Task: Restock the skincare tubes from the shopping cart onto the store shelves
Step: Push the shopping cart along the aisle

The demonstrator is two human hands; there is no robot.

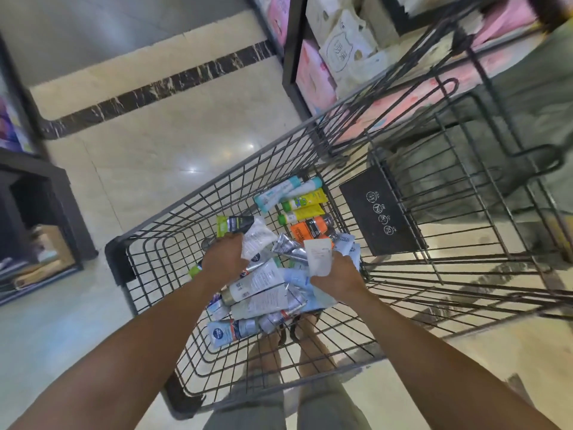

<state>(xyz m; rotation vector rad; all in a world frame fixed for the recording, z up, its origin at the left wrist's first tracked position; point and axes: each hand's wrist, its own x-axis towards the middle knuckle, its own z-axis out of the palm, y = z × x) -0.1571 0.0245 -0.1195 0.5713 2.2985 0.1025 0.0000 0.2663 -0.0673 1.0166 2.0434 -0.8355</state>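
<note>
White plastic first: crinkled white tube sticking out of my left hand, fingers curled right round it, low over the pile. Green-and-black tube sits just past those knuckles, touching them, can't tell if I've got that one too. Right hand is closed on a flat white tube, its flat end pointing up & away from me; fingers are hidden behind it so the exact pinch isn't visible. Both hands are inside the shopping cart, right above the heap of skincare tubes: whites, silvers, pale blues, all jumbled, lying across each other on the wire bottom. Nearest me a blue-and-white tube lies at the heap's edge. Far end of the heap: two yellow tubes w/ green caps side by side, an orange tube just beside them, white tubes w/ teal caps beyond. Right of all that, the black seat flap w/ round white icons, set in the wire at the cart's right end. My feet show thru the wire under the basket. Outward: glossy cream floor w/ a dark marble strip running across. Shelves top right, black frame, packed w/ pink & white soft packs, near the cart's far side. Another dark shelf unit on the left, well apart, blurry
</note>
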